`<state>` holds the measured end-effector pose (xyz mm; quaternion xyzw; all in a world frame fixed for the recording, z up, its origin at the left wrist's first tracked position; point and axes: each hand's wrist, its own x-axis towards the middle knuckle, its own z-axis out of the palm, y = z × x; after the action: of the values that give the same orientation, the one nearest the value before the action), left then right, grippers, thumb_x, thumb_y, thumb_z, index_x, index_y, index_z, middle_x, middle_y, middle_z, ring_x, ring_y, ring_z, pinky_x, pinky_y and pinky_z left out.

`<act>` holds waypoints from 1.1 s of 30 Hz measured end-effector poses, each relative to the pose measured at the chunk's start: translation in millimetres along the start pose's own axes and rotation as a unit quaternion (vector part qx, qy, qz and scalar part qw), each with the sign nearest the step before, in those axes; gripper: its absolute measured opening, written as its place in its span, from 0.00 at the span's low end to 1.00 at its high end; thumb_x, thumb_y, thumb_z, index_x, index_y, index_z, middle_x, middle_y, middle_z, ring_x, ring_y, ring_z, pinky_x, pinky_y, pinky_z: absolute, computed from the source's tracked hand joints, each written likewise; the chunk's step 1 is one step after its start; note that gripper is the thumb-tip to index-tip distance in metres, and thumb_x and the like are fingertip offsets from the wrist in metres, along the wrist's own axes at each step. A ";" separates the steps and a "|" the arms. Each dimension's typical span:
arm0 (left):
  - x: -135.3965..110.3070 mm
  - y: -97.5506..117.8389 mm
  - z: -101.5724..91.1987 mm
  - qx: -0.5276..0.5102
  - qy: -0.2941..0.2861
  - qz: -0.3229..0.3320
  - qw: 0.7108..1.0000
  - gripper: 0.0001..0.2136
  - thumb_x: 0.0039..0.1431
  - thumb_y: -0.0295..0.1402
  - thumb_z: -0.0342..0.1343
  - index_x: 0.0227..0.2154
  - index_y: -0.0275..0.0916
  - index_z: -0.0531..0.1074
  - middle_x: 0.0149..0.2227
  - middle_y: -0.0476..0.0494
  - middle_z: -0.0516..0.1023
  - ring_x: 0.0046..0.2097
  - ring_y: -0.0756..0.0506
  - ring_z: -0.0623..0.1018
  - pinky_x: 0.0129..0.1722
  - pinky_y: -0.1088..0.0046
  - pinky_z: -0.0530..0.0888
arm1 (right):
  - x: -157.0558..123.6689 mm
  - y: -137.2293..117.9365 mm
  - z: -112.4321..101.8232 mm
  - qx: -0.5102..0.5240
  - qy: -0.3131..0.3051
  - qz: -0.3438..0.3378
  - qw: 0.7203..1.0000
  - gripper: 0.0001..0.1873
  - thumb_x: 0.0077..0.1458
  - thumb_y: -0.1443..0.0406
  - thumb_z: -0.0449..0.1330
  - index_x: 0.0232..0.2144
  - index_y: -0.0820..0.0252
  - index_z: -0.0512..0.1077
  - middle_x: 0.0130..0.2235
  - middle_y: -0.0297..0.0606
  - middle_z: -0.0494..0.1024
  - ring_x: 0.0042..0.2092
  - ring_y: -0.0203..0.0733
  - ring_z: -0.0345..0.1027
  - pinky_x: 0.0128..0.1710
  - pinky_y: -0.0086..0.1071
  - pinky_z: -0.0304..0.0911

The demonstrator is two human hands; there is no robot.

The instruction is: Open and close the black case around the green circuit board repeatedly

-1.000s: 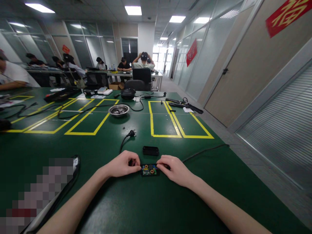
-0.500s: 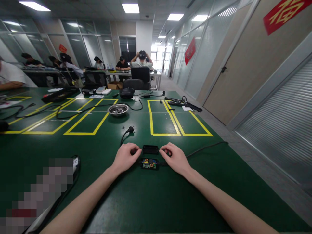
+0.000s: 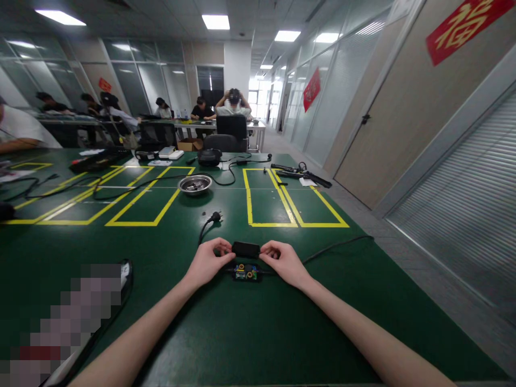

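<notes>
Between my two hands is a black plastic adapter cover (image 3: 246, 249), its smooth outer side showing. My left hand (image 3: 208, 259) pinches its left end. At its right end, my right hand (image 3: 284, 262) grips it with thumb and fingers. Just below on the table lies the open power adapter (image 3: 246, 272), its circuit board and copper coils facing up. Cables leave the adapter on both sides, partly hidden by my hands. A black power plug (image 3: 216, 216) rests beyond my left hand.
A metal bowl (image 3: 195, 185) with small parts stands farther back. Yellow tape rectangles mark the green table (image 3: 258, 333). Black tripod-like gear (image 3: 302, 174) lies at the back right. A black case (image 3: 209, 157) is at the far edge, and a blurred-out object lies at the left.
The cover has turned over: its hollow inside faced me before, now its smooth outside does. My fingers have closed on its two ends.
</notes>
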<state>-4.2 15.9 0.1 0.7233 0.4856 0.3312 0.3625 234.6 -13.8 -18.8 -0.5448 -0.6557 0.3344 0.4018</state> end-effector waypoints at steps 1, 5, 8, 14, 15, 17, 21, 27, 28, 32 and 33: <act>-0.5 0.8 -0.8 -0.001 -0.001 -0.002 1.000 0.11 0.51 0.39 0.61 0.32 0.37 0.77 0.29 0.47 0.80 0.33 0.45 0.77 0.36 0.69 0.72 | -0.7 -0.1 0.2 0.012 -0.002 -0.004 1.000 0.07 0.52 0.63 0.63 0.32 0.61 0.77 0.29 0.35 0.79 0.31 0.39 0.70 0.32 0.32 0.65; -2.7 4.4 -4.9 -0.007 -0.018 -0.007 1.000 0.11 0.50 0.41 0.60 0.29 0.38 0.76 0.26 0.49 0.77 0.30 0.46 0.74 0.32 0.72 0.69 | -4.1 -1.5 0.4 0.048 0.004 -0.017 0.999 0.08 0.52 0.62 0.63 0.32 0.60 0.77 0.30 0.36 0.79 0.32 0.40 0.72 0.33 0.32 0.66; -4.1 6.1 -9.1 -0.006 -0.042 -0.006 0.999 0.12 0.51 0.42 0.60 0.29 0.37 0.76 0.26 0.50 0.76 0.28 0.48 0.72 0.29 0.73 0.67 | -7.2 -3.3 -0.9 0.058 0.006 -0.025 0.998 0.07 0.52 0.62 0.62 0.32 0.60 0.77 0.30 0.36 0.80 0.33 0.40 0.72 0.34 0.33 0.67; -5.5 7.4 -15.1 -0.012 -0.095 -0.015 0.995 0.13 0.52 0.42 0.62 0.30 0.36 0.77 0.26 0.49 0.77 0.28 0.49 0.71 0.28 0.75 0.66 | -14.6 -8.7 -7.0 0.026 -0.025 -0.039 0.999 0.05 0.53 0.64 0.63 0.32 0.60 0.77 0.31 0.35 0.79 0.34 0.40 0.71 0.36 0.33 0.67; -5.6 7.8 -15.7 -0.017 -0.104 -0.018 0.994 0.13 0.52 0.43 0.62 0.30 0.35 0.77 0.27 0.48 0.78 0.28 0.49 0.72 0.28 0.75 0.66 | -15.7 -9.8 -8.0 0.017 -0.029 -0.041 0.999 0.05 0.54 0.65 0.62 0.31 0.60 0.77 0.31 0.35 0.79 0.34 0.40 0.71 0.36 0.33 0.66; -5.8 8.7 -16.6 -0.021 -0.121 -0.021 0.992 0.14 0.53 0.43 0.61 0.30 0.35 0.77 0.28 0.47 0.79 0.29 0.48 0.73 0.29 0.75 0.67 | -17.4 -11.7 -9.5 0.003 -0.033 -0.044 0.998 0.04 0.54 0.65 0.62 0.31 0.60 0.77 0.31 0.35 0.79 0.34 0.40 0.71 0.36 0.33 0.66; -5.8 9.0 -18.4 -0.027 -0.148 -0.016 0.988 0.13 0.53 0.42 0.61 0.28 0.35 0.77 0.28 0.47 0.78 0.30 0.49 0.74 0.30 0.75 0.68 | -19.1 -13.7 -11.0 -0.015 -0.046 -0.050 0.998 0.04 0.55 0.66 0.61 0.31 0.60 0.76 0.31 0.35 0.79 0.34 0.40 0.71 0.36 0.34 0.66; -6.4 5.9 -19.2 -0.058 -0.162 -0.011 0.985 0.12 0.53 0.40 0.62 0.29 0.35 0.76 0.28 0.49 0.78 0.29 0.50 0.73 0.30 0.75 0.67 | -20.3 -14.4 -11.7 -0.016 -0.062 -0.060 0.996 0.05 0.56 0.66 0.61 0.32 0.59 0.77 0.33 0.37 0.80 0.36 0.42 0.73 0.38 0.35 0.68; -6.6 5.8 -19.4 -0.056 -0.163 -0.010 0.985 0.11 0.54 0.40 0.62 0.29 0.35 0.76 0.28 0.49 0.78 0.29 0.50 0.73 0.30 0.75 0.67 | -20.4 -14.8 -11.9 -0.016 -0.063 -0.058 0.996 0.05 0.56 0.66 0.61 0.31 0.59 0.77 0.33 0.37 0.81 0.36 0.42 0.74 0.39 0.35 0.69; -7.2 7.5 -21.5 -0.038 -0.165 0.002 0.986 0.10 0.56 0.38 0.61 0.30 0.36 0.77 0.29 0.48 0.79 0.31 0.49 0.75 0.33 0.74 0.69 | -20.8 -17.2 -12.4 -0.017 -0.067 -0.052 0.996 0.06 0.57 0.66 0.61 0.32 0.60 0.78 0.33 0.37 0.82 0.37 0.42 0.76 0.39 0.35 0.70; -7.4 8.2 -22.2 -0.030 -0.165 0.010 0.986 0.09 0.57 0.37 0.60 0.30 0.36 0.77 0.30 0.48 0.79 0.31 0.49 0.75 0.34 0.74 0.70 | -21.0 -17.9 -12.5 -0.018 -0.068 -0.052 0.996 0.06 0.57 0.66 0.61 0.32 0.60 0.78 0.33 0.37 0.82 0.37 0.42 0.76 0.40 0.35 0.70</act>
<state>-21.1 11.2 17.6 0.7613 0.4021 0.2257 0.4559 239.6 -37.7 -0.8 -0.4931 -0.7145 0.3377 0.3637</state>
